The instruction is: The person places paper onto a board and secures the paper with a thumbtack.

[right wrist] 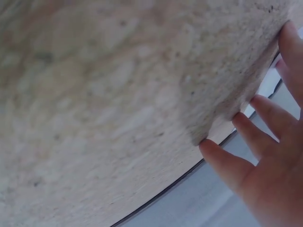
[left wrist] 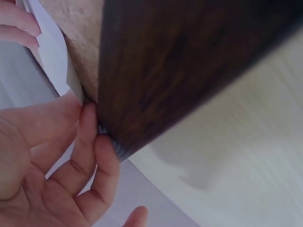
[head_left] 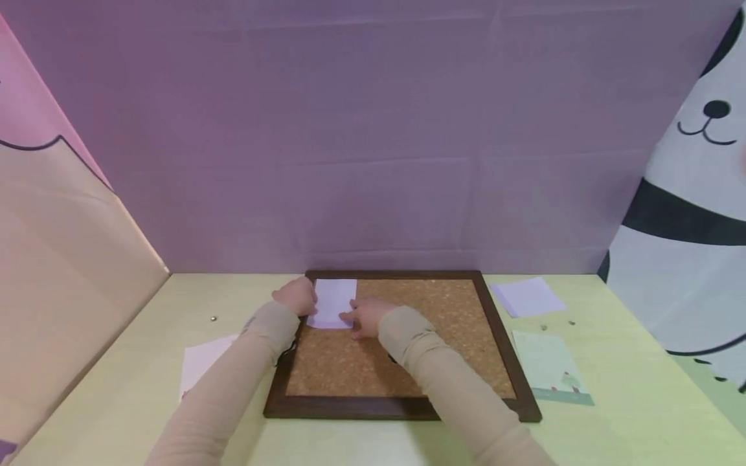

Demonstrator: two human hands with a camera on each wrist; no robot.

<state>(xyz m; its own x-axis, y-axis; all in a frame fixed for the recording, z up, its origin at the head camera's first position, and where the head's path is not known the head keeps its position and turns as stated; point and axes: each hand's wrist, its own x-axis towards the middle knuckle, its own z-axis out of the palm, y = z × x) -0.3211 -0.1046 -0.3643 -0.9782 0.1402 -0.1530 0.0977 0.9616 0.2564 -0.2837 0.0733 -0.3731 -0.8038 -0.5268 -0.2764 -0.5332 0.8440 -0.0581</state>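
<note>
A small sheet of white notepaper (head_left: 335, 301) lies on the upper left of a dark-framed corkboard (head_left: 431, 343). At the sheet's left edge, my left hand (head_left: 295, 296) pinches the paper between thumb and finger. The left wrist view shows the paper's edge (left wrist: 54, 52) lifted a little off the cork, with other fingers touching the wooden frame (left wrist: 165, 61). My right hand (head_left: 372, 316) rests by the sheet's right edge, its fingers spread. In the right wrist view these fingertips (right wrist: 208, 149) touch the cork (right wrist: 104, 109); the paper is mostly hidden there.
Right of the board lie a white sheet (head_left: 529, 298), a note with a tree print (head_left: 550, 362) and two small pins (head_left: 572, 322). On the left are another small pin (head_left: 214, 318) and a sheet (head_left: 201, 362) partly under my left sleeve. A purple cloth (head_left: 379, 142) hangs behind.
</note>
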